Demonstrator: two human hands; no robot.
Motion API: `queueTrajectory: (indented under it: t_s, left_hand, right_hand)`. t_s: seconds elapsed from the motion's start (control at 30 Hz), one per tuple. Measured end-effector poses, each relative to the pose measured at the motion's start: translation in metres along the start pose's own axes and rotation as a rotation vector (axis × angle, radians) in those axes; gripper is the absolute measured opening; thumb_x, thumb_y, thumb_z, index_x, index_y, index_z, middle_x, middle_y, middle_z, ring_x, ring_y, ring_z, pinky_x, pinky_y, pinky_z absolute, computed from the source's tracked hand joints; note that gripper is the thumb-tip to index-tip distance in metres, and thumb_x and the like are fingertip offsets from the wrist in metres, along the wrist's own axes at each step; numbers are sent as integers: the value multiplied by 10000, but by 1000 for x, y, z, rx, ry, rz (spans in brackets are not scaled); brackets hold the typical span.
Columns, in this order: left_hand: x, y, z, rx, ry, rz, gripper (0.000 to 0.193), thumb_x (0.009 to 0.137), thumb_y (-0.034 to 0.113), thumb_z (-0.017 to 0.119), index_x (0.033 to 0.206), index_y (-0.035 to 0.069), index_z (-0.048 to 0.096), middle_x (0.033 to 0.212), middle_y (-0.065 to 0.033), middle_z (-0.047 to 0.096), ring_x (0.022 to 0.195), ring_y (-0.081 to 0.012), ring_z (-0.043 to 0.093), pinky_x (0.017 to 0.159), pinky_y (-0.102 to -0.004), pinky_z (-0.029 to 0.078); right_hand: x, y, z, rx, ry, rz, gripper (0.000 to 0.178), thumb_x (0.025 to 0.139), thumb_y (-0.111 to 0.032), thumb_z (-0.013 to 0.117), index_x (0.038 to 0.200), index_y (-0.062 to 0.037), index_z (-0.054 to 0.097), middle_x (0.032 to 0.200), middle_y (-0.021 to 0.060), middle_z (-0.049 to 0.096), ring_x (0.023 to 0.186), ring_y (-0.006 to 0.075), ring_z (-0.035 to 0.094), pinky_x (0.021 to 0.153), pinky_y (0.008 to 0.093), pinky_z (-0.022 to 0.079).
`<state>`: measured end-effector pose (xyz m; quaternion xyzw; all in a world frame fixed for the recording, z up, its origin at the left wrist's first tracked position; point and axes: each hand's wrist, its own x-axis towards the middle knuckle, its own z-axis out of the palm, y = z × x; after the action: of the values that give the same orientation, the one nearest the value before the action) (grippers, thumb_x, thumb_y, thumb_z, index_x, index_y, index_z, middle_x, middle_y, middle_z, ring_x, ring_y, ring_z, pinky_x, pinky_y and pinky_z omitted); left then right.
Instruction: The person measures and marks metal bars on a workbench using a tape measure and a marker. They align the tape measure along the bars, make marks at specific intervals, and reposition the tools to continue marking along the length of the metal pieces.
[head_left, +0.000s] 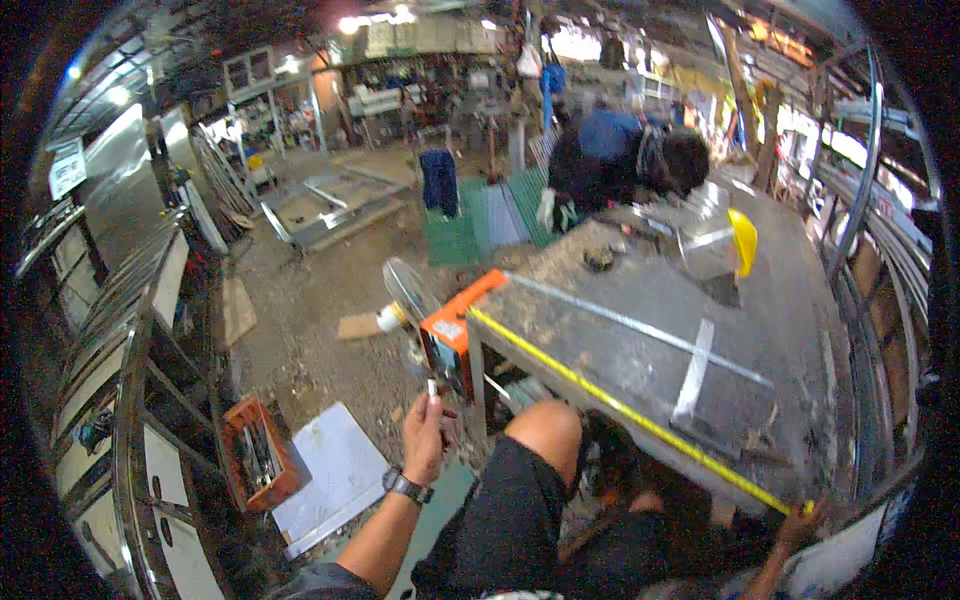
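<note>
Hands: a slim white stick (432,388) is being pinched upright by the left hand (424,437), well clear of the table (760,320). One end of a yellow measuring tape (625,406) is being held by the right hand (798,527) at the table's near-right corner; fingers seem narrowed on it, but exact grip is being lost to blur and shadow. The tape is being kept nearly straight along the table's near edge, its other end reaching the left corner just beside an orange machine (458,322). Whether it is being hooked there: cannot tell. No tape case can be made out.

Handling, judged: tape likely light, thin, springy; stiff enough lengthwise, prone to kinking or twisting if bent, edges maybe sharp. Best hold: flat between thumb and finger close to the end, with the far end secured. White stick likely light, possibly brittle; best taken mid-length, light pressure.

On the table, a long metal strip (610,316) is being crossed by a short flat strip (692,375); which is on top, unclear. Farther back, a yellow curved piece (743,244) is being seen, and the far side is being leaned over by a co-worker (600,145), hands not clear.
</note>
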<state>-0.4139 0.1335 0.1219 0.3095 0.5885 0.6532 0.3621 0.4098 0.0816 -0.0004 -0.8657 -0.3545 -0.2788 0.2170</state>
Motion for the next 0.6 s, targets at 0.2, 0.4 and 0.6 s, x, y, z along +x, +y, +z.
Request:
queueTrajectory:
  t_s: [0.2, 0.4, 0.6]
  left_hand:
    - [-58, -3, -3, 124, -47, 92, 331, 1075, 269, 544, 1298, 28, 582, 908, 5, 624, 709, -46, 505, 600, -220, 426]
    - [-98, -3, 14, 124, -121, 167, 284, 1062, 229, 571, 1249, 18, 601, 956, 3, 616, 760, -60, 496, 665, -233, 430]
    - [-116, 9, 36, 130, -194, 258, 270, 1057, 181, 573, 1250, -5, 606, 981, -31, 628, 871, -118, 566, 820, -269, 466]
  right_hand:
    - [-15, -38, -35, 64, 280, -210, 626, 999, -455, 639, 1410, 10, 554, 1515, 254, 477, 1446, 446, 391, 1156, 534, 375]
    - [-23, -66, -65, -40, 148, -158, 578, 1017, -440, 604, 1447, -60, 540, 1512, 236, 484, 1432, 410, 412, 1186, 547, 324]
    - [-31, -88, -88, 75, 245, -232, 488, 1024, -359, 599, 1421, -78, 563, 1448, 181, 565, 1358, 378, 500, 1159, 497, 360]
